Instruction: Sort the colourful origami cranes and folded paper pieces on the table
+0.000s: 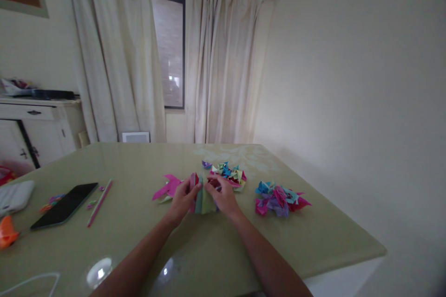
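Folded sheets of coloured paper [208, 202], pale green in front with pink and red behind, stand between my two hands just above the table. My left hand [181, 198] is closed on the left side of the sheets. With fingers bent, my right hand [225, 195] pinches their upper right edge. A pink paper shape [167, 187] lies beside my left hand. Just beyond my right hand is a cluster of small folded papers [239, 176] in yellow, blue and pink, with a purple folded piece [206, 164] at its left. My fingers hide part of the held paper.
A loose heap of crumpled coloured paper [278, 200] lies to the right on the pale green table [296, 250]. On the left are a black tablet [66, 206], a pink pencil [100, 203], a white object [16, 197], an orange object [7, 232] and a white cable [35, 278].
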Demonstrator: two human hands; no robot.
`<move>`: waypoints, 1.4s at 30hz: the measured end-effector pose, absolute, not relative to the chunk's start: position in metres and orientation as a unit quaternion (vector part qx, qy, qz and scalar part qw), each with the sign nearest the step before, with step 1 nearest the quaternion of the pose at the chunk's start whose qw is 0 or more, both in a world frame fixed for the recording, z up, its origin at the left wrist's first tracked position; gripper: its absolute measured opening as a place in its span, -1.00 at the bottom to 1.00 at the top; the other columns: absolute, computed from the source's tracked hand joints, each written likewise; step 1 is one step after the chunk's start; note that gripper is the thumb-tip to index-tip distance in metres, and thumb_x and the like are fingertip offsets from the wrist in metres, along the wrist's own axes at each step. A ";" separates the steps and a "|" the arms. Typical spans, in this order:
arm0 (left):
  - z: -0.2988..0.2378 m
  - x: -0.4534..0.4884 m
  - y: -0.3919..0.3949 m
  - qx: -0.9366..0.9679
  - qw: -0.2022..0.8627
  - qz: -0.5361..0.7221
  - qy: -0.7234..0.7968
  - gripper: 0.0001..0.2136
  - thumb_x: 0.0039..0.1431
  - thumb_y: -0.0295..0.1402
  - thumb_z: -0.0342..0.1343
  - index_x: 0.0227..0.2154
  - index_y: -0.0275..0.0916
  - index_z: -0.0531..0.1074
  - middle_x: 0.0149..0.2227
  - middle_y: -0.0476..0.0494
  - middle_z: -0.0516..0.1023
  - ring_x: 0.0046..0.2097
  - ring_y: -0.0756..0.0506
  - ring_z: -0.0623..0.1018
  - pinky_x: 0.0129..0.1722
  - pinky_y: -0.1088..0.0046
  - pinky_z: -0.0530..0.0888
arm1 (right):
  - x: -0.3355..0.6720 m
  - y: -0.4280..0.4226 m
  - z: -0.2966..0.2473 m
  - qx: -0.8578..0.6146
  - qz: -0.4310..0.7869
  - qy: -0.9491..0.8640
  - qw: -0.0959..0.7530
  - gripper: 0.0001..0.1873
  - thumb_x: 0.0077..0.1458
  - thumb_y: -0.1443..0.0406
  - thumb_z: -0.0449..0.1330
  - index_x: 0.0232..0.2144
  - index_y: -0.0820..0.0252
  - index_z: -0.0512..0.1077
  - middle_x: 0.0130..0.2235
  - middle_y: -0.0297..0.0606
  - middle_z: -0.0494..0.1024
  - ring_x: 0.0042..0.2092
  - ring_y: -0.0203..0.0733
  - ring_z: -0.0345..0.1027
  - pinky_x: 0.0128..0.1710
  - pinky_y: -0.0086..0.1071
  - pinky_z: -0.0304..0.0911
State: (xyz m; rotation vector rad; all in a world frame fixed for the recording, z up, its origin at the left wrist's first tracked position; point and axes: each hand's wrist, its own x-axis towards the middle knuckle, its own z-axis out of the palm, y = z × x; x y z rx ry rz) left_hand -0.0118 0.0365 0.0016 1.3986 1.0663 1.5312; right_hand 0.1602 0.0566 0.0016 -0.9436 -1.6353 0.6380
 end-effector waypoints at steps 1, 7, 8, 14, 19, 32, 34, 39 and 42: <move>0.000 -0.012 0.038 0.558 0.385 0.603 0.420 -0.51 0.02 0.12 0.32 -0.30 -0.28 0.58 -0.38 -0.08 0.59 -0.32 -0.11 0.55 -0.37 0.45 0.47 | 0.155 0.055 0.001 -0.390 0.283 -0.706 0.519 -0.66 0.18 0.02 0.31 -0.25 0.19 0.57 -0.36 -0.27 0.58 -0.35 -0.16 0.42 -0.33 -0.36 0.29; -0.006 -0.016 0.042 0.553 0.385 0.604 0.425 -0.44 0.07 0.14 0.28 -0.19 -0.34 0.60 -0.41 -0.08 0.58 -0.36 -0.09 0.54 -0.38 0.46 0.44 | 0.160 0.062 0.003 -0.395 0.282 -0.685 0.543 -0.64 0.17 0.01 0.29 -0.41 0.19 0.53 -0.46 -0.35 0.48 -0.42 -0.23 0.28 -0.40 -0.39 0.15; -0.006 -0.016 0.043 0.548 0.389 0.604 0.429 -0.42 0.06 0.15 0.28 -0.16 -0.35 0.60 -0.42 -0.08 0.58 -0.38 -0.08 0.53 -0.39 0.47 0.44 | 0.164 0.065 0.005 -0.402 0.282 -0.666 0.561 -0.64 0.16 0.01 0.30 -0.41 0.18 0.52 -0.45 -0.34 0.49 -0.42 -0.22 0.29 -0.40 -0.39 0.16; -0.007 -0.014 0.044 0.543 0.436 0.595 0.401 -0.41 -0.07 0.07 0.41 -0.10 -0.30 0.61 -0.23 -0.17 0.68 -0.21 -0.17 0.62 -0.21 0.37 0.54 | 0.168 0.065 0.009 -0.377 0.367 -0.661 0.534 -0.54 0.22 -0.05 0.21 -0.53 0.14 0.45 -0.60 -0.41 0.37 -0.55 -0.26 0.24 -0.50 -0.40 0.14; -0.002 -0.016 0.041 0.545 0.409 0.589 0.435 -0.53 -0.09 0.08 0.40 -0.37 -0.29 0.59 -0.44 -0.08 0.60 -0.40 -0.10 0.55 -0.42 0.45 0.47 | 0.171 0.067 0.012 -0.388 0.365 -0.625 0.572 -0.55 0.22 -0.05 0.20 -0.51 0.14 0.47 -0.61 -0.39 0.36 -0.56 -0.23 0.28 -0.51 -0.39 0.20; 0.001 -0.014 0.038 0.581 0.425 0.574 0.390 -0.47 0.12 0.13 0.27 -0.13 -0.27 0.63 -0.24 -0.20 0.68 -0.14 -0.22 0.63 -0.18 0.33 0.57 | 0.161 0.054 0.009 -0.384 0.260 -0.702 0.541 -0.70 0.21 0.06 0.28 -0.18 0.15 0.62 -0.25 -0.20 0.67 -0.27 -0.11 0.52 -0.24 -0.31 0.40; 0.003 -0.014 0.038 0.583 0.418 0.579 0.387 -0.46 0.15 0.15 0.22 -0.12 -0.26 0.64 -0.20 -0.22 0.69 -0.04 -0.25 0.62 -0.10 0.30 0.57 | 0.155 0.053 0.009 -0.381 0.253 -0.702 0.545 -0.74 0.21 0.10 0.29 -0.24 0.15 0.62 -0.30 -0.22 0.68 -0.29 -0.10 0.51 -0.22 -0.30 0.39; 0.000 -0.017 0.040 0.566 0.395 0.592 0.416 -0.45 0.12 0.17 0.23 -0.14 -0.26 0.65 -0.23 -0.17 0.69 -0.14 -0.19 0.64 -0.09 0.31 0.56 | 0.191 0.067 0.020 -0.470 0.179 -0.606 0.616 -0.68 0.23 0.10 0.22 -0.14 0.20 0.60 -0.24 -0.12 0.66 -0.20 -0.03 0.50 -0.16 -0.22 0.39; 0.000 -0.017 0.040 0.557 0.394 0.603 0.414 -0.51 0.06 0.10 0.31 -0.20 -0.26 0.65 -0.30 -0.13 0.68 -0.24 -0.17 0.63 -0.20 0.35 0.56 | 0.202 0.067 0.025 -0.497 0.053 -0.576 0.647 -0.57 0.18 0.10 0.27 0.01 0.22 0.54 -0.05 0.00 0.60 -0.02 0.05 0.43 0.02 -0.11 0.34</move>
